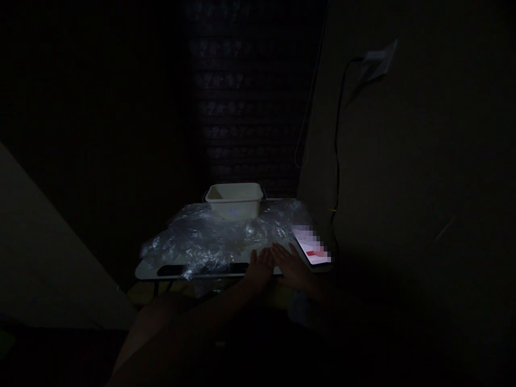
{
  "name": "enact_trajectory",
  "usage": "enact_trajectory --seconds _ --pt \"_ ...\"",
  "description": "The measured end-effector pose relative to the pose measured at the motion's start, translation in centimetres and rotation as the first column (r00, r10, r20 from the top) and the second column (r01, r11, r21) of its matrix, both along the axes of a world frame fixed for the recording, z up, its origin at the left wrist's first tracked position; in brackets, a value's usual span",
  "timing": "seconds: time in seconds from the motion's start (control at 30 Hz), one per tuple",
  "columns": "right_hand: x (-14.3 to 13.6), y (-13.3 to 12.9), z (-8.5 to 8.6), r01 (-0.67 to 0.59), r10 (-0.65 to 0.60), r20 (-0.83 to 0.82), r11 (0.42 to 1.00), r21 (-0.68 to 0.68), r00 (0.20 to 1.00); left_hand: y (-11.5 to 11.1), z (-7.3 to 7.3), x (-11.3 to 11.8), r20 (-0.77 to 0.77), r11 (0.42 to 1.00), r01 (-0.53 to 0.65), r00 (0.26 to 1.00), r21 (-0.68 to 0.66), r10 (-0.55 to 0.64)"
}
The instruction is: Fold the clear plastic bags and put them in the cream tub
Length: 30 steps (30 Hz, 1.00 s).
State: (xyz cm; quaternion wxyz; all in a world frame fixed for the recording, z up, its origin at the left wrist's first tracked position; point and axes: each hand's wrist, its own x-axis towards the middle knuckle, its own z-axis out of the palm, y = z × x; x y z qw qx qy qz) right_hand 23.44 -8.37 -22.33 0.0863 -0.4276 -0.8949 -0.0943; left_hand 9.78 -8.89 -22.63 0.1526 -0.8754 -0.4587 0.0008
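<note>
My left hand lies flat near the front edge of a small white table, its fingers stretched out and holding nothing. Close beside it, my right hand also rests flat with fingers extended. Crumpled clear plastic sheeting spreads over much of the tabletop, just beyond and left of my hands. At the back a cream rectangular tub stands on the plastic. To the right of my right hand lies a phone with a lit, partly blurred screen.
The room is very dark. A wall with an outlet rises on the right, and a black cable hangs from it beside the table. Slatted blinds cover the back. A pale panel slants at the left.
</note>
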Motion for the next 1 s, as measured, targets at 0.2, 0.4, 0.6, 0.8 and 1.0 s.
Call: enact_trajectory --seconds 0.2,0.4,0.6,0.8,1.0 --pt "0.0 -0.03 -0.22 0.035 -0.035 0.012 0.999 -0.018 0.999 -0.07 0.08 -0.04 -0.007 1.0 -0.01 1.0 -0.006 0.01" --pt "0.01 -0.04 -0.2 0.046 -0.045 0.021 0.999 -0.027 0.999 0.03 -0.03 -0.03 -0.01 1.0 -0.01 1.0 -0.012 0.01" --pt "0.12 0.27 -0.49 0.033 -0.032 0.016 0.999 -0.042 0.999 -0.07 0.16 0.04 -0.002 1.0 -0.006 1.0 -0.017 0.006" --pt "0.02 0.17 -0.4 0.049 -0.048 0.025 0.998 -0.044 0.999 -0.2 0.28 0.09 0.006 1.0 -0.006 1.0 -0.022 0.006" --pt "-0.01 0.1 -0.1 0.045 -0.043 0.032 0.997 -0.067 0.999 -0.31 0.7 0.02 0.006 1.0 0.001 1.0 -0.026 -0.001"
